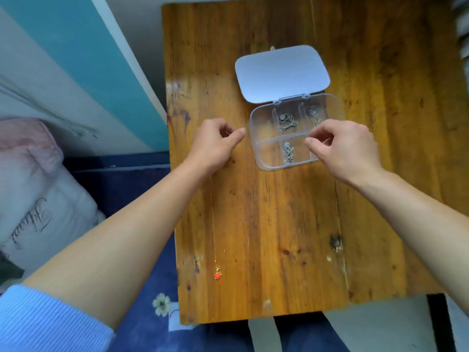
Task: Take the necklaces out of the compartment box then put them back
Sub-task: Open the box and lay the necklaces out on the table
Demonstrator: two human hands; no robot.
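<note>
"Where was the box when you checked?"

"I saw the compartment box [267, 154] lying open on the tabletop [279, 237], toward the far side; its lid [281, 72] was flipped back flat, away from me."

"And the necklaces?"

"Three silvery ones were inside; one necklace [286, 121] sat in the far middle compartment; a second necklace [314, 115] in the far right one; a third necklace [288, 152] in the near middle one. The near left compartment looked bare. A gold chain [214, 237] was outside the box, running down the left of the tabletop from under the left wrist; its red pendant [217, 275] was near the front edge."

"What were the hands doing?"

"The left hand [215, 143] was just left of the box, fingers curled, thumb stretched toward the box's wall; I couldn't tell whether it gripped the top of the gold chain. The right hand [347, 146] was over the box's right end, thumb and fingers drawn together as in a pinch; whether anything was between them, I couldn't tell; the blur hid it."

"Anything else?"

"A pale pillow [38, 199] lay to the left; a blue sleeve [38, 321] covered the left upper arm."
</note>
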